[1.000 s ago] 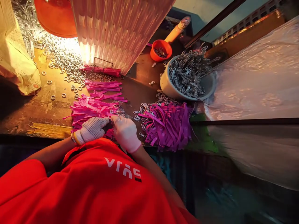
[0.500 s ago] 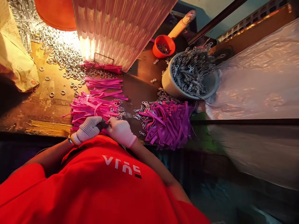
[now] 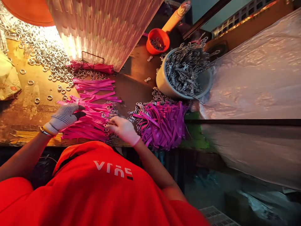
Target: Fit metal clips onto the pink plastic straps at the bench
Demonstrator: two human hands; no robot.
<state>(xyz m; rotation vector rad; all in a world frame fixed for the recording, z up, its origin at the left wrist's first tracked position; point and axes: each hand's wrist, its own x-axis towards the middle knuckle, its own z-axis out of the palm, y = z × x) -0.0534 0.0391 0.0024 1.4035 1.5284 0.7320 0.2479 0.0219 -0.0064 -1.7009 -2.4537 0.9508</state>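
My left hand (image 3: 64,117), in a white dotted glove with dark fingertips, is over the left part of a pile of pink straps (image 3: 90,121). Its thumb and forefinger are slightly apart, and I see nothing held between them. At the pile's right edge is my right hand (image 3: 123,129) in a plain white glove, thumb and forefinger parted close to small metal rings on the strap ends. Further right lies a heap of purple-pink straps (image 3: 164,124) with metal links along its left side.
Loose metal rings (image 3: 50,97) lie scattered at the left, thick under an orange lamp shade (image 3: 30,11). A corrugated translucent sheet (image 3: 101,28) stands behind the straps. A grey bucket (image 3: 162,77) of metal pieces and an orange cup (image 3: 152,49) stand to the right.
My hands were together in front of my shirt and have parted, the left going left and forward, the right staying near the strap ends. The whole view has shifted slightly.
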